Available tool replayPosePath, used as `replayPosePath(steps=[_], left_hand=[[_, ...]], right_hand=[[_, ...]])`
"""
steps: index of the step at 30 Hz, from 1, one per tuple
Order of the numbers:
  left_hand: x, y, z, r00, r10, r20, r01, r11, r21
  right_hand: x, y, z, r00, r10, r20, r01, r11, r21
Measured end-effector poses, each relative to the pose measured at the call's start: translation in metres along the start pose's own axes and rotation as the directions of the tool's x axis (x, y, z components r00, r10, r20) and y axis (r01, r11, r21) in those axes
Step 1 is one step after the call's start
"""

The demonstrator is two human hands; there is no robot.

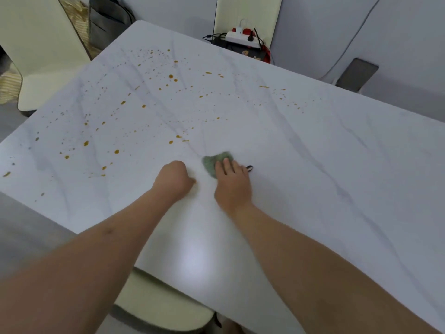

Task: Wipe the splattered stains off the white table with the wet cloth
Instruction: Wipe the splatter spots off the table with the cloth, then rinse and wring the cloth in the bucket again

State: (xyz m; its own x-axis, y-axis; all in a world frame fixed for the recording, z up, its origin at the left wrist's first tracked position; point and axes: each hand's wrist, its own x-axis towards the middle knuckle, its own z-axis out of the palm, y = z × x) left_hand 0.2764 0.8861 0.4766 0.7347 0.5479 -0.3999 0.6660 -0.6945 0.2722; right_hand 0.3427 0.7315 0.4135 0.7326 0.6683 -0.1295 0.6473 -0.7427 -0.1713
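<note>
Head view: the right hand [232,183] lies flat on a green cloth [214,162], fingers fairly straight and pressing it onto the white table [313,189]. The cloth sits near the middle of the table, bunched and blurred, showing mostly ahead and to the left of the fingers. A small dark thing at the fingertips on the right is too unclear to name. The left hand [174,180] is curled into a fist, holding nothing, resting on the table just left of the cloth. Orange-brown stains [144,106] speckle the far and left parts of the table, beyond both hands. Past the far edge, a chair [248,10] holds a power strip [243,38] and cables.
</note>
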Motion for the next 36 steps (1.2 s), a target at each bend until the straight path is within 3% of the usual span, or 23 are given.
replayPosePath(steps=[3, 7, 9, 12, 15, 17, 20, 23, 24, 26, 28, 30, 33, 36], left_hand=[[-0.030, -0.013, -0.003, 0.998, 0.051, -0.034, -0.049, 0.998, 0.046], [-0.071, -0.019, -0.007, 0.996, 0.069, 0.059, -0.073, 0.994, 0.077], [-0.094, -0.021, -0.009, 0.990, 0.089, 0.111, -0.095, 0.994, 0.053], [-0.120, -0.019, -0.010, 0.977, 0.113, 0.180, -0.119, 0.993, 0.026], [-0.141, -0.015, -0.004, 0.959, 0.149, 0.240, -0.156, 0.988, 0.013], [-0.152, -0.014, 0.005, 0.948, 0.172, 0.266, -0.182, 0.983, 0.014], [-0.167, -0.013, 0.016, 0.925, 0.220, 0.309, -0.247, 0.968, 0.049], [-0.178, -0.012, 0.025, 0.911, 0.233, 0.342, -0.275, 0.958, 0.080], [-0.181, -0.012, 0.026, 0.907, 0.231, 0.353, -0.274, 0.959, 0.075], [-0.186, -0.008, 0.027, 0.899, 0.234, 0.370, -0.275, 0.959, 0.063], [-0.197, 0.007, 0.024, 0.890, 0.252, 0.379, -0.289, 0.956, 0.043], [-0.208, 0.025, 0.023, 0.876, 0.294, 0.383, -0.308, 0.951, -0.024], [-0.243, 0.071, 0.027, 0.812, 0.397, 0.428, -0.348, 0.918, -0.191], [-0.287, 0.123, 0.038, 0.713, 0.456, 0.533, -0.297, 0.885, -0.360]], right_hand=[[-0.033, -0.038, 0.006, 0.988, -0.152, 0.015, 0.152, 0.988, 0.005], [-0.078, -0.037, 0.011, 0.967, -0.254, 0.024, 0.255, 0.964, -0.073], [-0.105, -0.024, 0.003, 0.976, -0.207, 0.069, 0.217, 0.957, -0.190], [-0.140, 0.004, -0.016, 0.993, 0.023, 0.117, 0.011, 0.960, -0.280], [-0.174, 0.017, -0.021, 0.981, 0.177, 0.081, -0.156, 0.963, -0.221], [-0.191, 0.006, -0.008, 0.989, 0.143, 0.046, -0.134, 0.976, -0.171], [-0.213, -0.027, 0.015, 0.998, -0.043, 0.041, 0.048, 0.991, -0.126], [-0.228, -0.044, 0.008, 0.972, -0.125, 0.197, 0.153, 0.979, -0.132], [-0.233, -0.044, -0.002, 0.961, -0.086, 0.262, 0.120, 0.986, -0.117], [-0.237, -0.037, -0.026, 0.923, 0.070, 0.378, -0.093, 0.995, 0.042], [-0.249, -0.018, -0.052, 0.847, 0.200, 0.493, -0.399, 0.850, 0.342], [-0.268, 0.004, -0.075, 0.792, 0.281, 0.543, -0.590, 0.580, 0.561], [-0.323, 0.040, -0.110, 0.728, 0.384, 0.569, -0.660, 0.164, 0.733], [-0.386, 0.074, -0.139, 0.713, 0.398, 0.578, -0.592, -0.102, 0.800]])
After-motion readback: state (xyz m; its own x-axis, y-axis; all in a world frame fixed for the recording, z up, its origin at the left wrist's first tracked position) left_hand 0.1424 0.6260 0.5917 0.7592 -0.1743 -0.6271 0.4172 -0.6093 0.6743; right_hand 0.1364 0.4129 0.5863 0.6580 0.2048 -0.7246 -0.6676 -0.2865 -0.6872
